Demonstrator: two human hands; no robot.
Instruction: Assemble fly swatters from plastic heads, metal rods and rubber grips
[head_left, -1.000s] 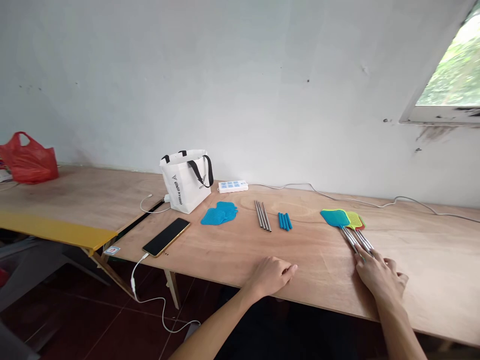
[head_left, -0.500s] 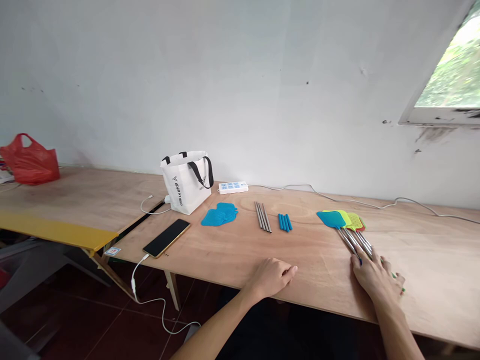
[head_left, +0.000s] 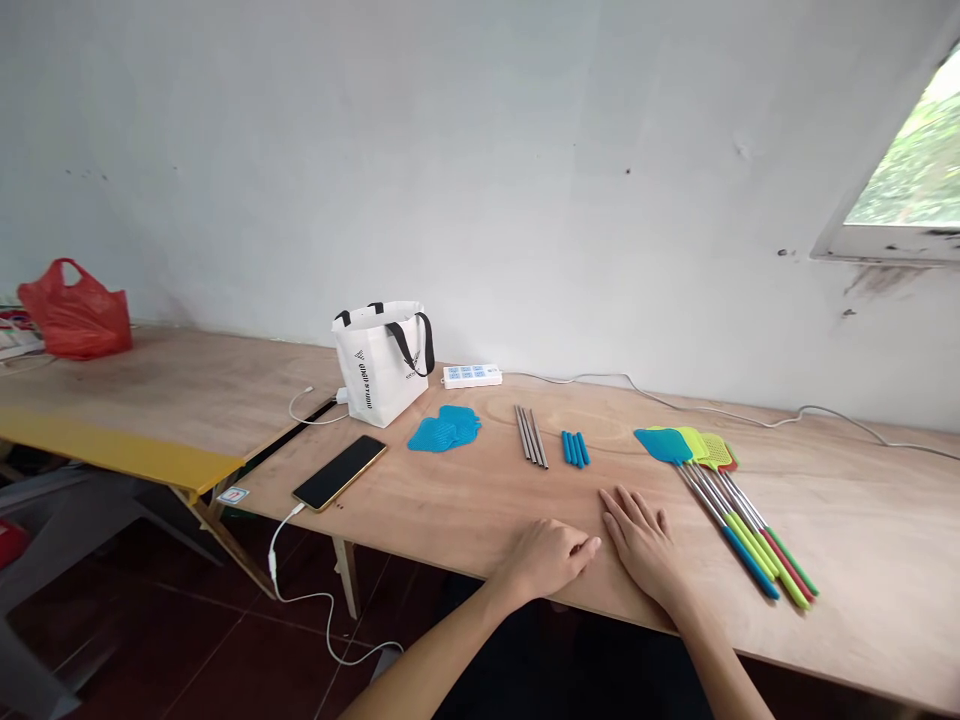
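Observation:
My left hand (head_left: 546, 556) rests near the front edge of the plywood table (head_left: 465, 500), fingers loosely curled, holding nothing. Beside it my right hand (head_left: 642, 543) lies flat on the wood with fingers stretched out, touching nothing else. Several fly swatters (head_left: 724, 500) with blue, yellow-green and red heads and metal shafts lie fanned out to the right of my right hand. Farther back lie blue handle grips (head_left: 575, 447), a bundle of metal rods (head_left: 530, 435) and loose blue swatter heads (head_left: 445, 430).
A white tote bag (head_left: 382, 362) and a power strip (head_left: 472, 376) stand by the wall. A phone (head_left: 340, 472) on a charging cable lies at the table's left end. A red plastic bag (head_left: 75, 310) sits on the adjoining table. A window (head_left: 911, 160) is at right.
My right hand has let go of the swatter handles and moved left, coming down flat next to my left hand. The swatters now lie free on the table.

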